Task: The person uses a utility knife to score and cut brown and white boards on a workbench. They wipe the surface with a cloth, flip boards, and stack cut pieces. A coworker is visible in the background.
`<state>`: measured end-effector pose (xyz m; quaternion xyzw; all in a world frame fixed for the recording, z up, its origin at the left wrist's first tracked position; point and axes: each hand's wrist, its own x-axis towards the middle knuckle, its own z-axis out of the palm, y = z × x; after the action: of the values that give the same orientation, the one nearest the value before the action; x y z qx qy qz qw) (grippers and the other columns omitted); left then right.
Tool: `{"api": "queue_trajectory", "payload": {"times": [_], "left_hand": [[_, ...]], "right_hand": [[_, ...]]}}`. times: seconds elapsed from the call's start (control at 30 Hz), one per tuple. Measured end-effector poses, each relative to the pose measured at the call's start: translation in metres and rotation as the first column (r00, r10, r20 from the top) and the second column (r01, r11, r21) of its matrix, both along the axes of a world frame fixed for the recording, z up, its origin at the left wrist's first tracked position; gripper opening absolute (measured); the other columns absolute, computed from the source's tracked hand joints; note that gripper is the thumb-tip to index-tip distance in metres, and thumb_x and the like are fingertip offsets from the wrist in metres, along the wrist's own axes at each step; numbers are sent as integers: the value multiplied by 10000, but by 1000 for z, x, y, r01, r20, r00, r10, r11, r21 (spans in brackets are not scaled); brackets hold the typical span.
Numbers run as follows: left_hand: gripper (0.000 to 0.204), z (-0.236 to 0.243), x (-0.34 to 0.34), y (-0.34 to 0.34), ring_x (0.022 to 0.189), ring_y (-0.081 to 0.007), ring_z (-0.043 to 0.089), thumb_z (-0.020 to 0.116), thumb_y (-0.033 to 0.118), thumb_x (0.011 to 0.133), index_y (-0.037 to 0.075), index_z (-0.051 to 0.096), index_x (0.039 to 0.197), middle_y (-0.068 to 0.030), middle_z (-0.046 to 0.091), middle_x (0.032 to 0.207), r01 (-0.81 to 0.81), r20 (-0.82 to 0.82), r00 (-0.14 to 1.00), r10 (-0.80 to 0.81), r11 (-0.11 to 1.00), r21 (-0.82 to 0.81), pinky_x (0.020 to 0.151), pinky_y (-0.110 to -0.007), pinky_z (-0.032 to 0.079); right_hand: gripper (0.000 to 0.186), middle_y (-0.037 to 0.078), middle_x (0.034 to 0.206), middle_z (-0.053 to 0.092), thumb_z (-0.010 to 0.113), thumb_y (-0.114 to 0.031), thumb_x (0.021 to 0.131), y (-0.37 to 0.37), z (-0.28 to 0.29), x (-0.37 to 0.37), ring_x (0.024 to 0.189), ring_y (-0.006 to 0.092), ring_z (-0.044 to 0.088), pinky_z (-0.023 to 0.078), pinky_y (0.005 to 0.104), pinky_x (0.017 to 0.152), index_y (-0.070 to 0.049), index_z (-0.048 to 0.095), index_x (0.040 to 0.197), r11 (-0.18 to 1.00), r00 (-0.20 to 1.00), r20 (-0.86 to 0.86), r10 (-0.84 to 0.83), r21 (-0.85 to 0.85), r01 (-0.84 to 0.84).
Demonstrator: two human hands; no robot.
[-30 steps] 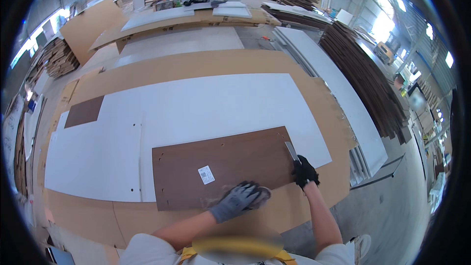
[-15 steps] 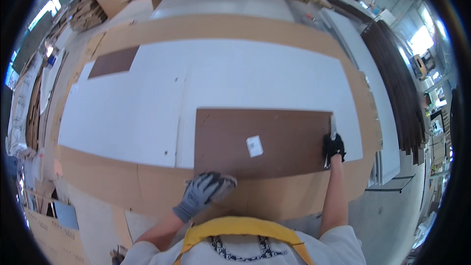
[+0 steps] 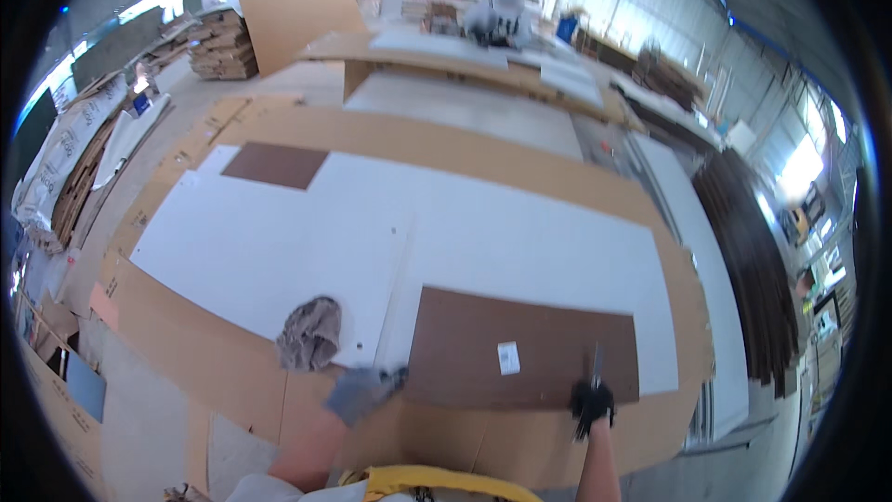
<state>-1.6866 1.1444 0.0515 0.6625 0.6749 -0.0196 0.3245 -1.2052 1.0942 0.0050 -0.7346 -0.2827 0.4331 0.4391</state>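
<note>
A brown rectangular panel (image 3: 465, 344) with a white label (image 3: 507, 359) lies on a large white panel (image 3: 520, 232). My left hand (image 3: 360, 394), in a grey glove, is beside the brown panel's near left corner. Its fingers are smeared by motion, so I cannot tell whether they grip the edge. A crumpled grey-brown rag (image 3: 312, 333) rests at the white panel's near edge. Above the right part of the brown panel, my right hand (image 3: 592, 405), black-gloved, is closed around a knife-like tool (image 3: 597, 364) whose thin metallic blade points away from me.
Cardboard (image 3: 214, 335) lies under and around the white panel. A smaller brown piece (image 3: 276, 165) sits at its far left. Dark long boards (image 3: 757, 270) are stacked at the right beside pale panels (image 3: 699, 232). Another person (image 3: 502, 19) stands beyond the far worktable (image 3: 427, 48).
My left hand has let go of the rag, which now lies left of the brown panel. My right hand has moved inward from the panel's right edge with the tool. The view has tilted up.
</note>
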Motion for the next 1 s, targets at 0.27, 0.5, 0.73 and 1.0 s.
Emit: {"api": "queue_trajectory", "payload": {"times": [0.27,0.5,0.73,1.0], "left_hand": [[390,-36,32,-34,562,-162,619,677,386,861,10,627,954,-75,640,693,-264,718,285,635,772,-578,477,-268,466],[233,45,57,-37,518,-127,579,683,237,872,18,610,900,-48,597,646,-244,876,258,407,905,-348,450,-247,432],[527,3,16,-11,1199,-387,467,658,228,840,-36,477,1259,-260,507,1261,-143,182,983,2,632,762,1009,-455,365],[721,-44,84,6,1396,-401,200,618,300,851,0,315,1432,-240,219,1503,474,-110,835,-538,606,639,1134,-496,178]], "right_hand": [[126,62,570,544,643,-174,808,-31,24,-43,406,178,526,420,313,344,-88,551,812,984,985,4,-172,-43,172],[130,42,609,555,629,-216,817,-45,46,-28,443,149,520,425,287,386,-101,570,825,977,972,92,-215,23,214],[274,46,688,585,726,-144,802,-59,43,-40,489,133,528,426,276,418,-92,542,998,988,989,-19,-149,-45,148],[337,44,712,597,711,-167,821,-61,39,-46,510,131,550,447,278,438,-61,528,1083,994,991,109,-83,-62,90]]}}
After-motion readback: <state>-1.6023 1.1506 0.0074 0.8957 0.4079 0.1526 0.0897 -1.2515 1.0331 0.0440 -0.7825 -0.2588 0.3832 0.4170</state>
